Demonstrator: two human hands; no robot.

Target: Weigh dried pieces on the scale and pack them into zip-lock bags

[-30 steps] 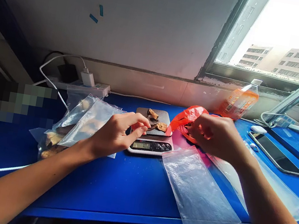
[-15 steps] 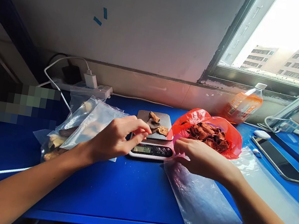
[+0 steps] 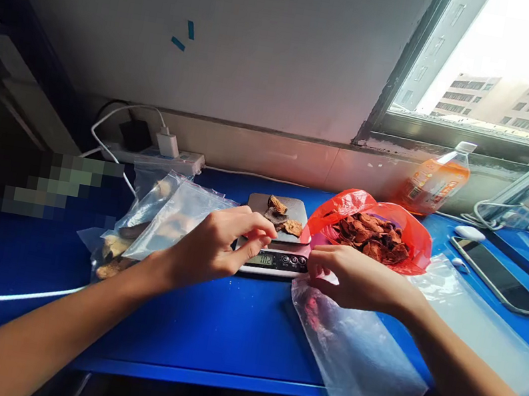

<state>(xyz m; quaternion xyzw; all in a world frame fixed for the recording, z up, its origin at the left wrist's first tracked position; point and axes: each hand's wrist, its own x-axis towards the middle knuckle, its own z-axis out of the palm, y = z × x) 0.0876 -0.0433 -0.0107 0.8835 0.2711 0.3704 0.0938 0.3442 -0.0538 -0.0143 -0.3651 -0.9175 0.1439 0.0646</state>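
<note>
A small digital scale (image 3: 256,203) stands on the blue table, with a few dried brown slices (image 3: 291,227) on its plate and "10.2" on its display. My left hand (image 3: 232,240) hovers at the scale's front left, thumb and fingertips close together; whether anything small is between them cannot be made out. My right hand (image 3: 353,277) is closed in a pinch on the top edge of a clear plastic bag (image 3: 364,357), which hangs over the table's front edge. Behind that hand, a red plastic bag (image 3: 419,241) lies open, full of dark reddish dried slices (image 3: 374,237).
Filled clear bags (image 3: 114,247) lie at the left beside a power strip (image 3: 192,162) and white cables. Flat clear bags (image 3: 486,330), a phone (image 3: 502,275), an earphone case (image 3: 470,233) and an orange drink bottle (image 3: 434,179) are on the right.
The camera view has shifted slightly, so the table's contents appear a little further right. Both hands keep nearly the same pose, and the display reading is unchanged.
</note>
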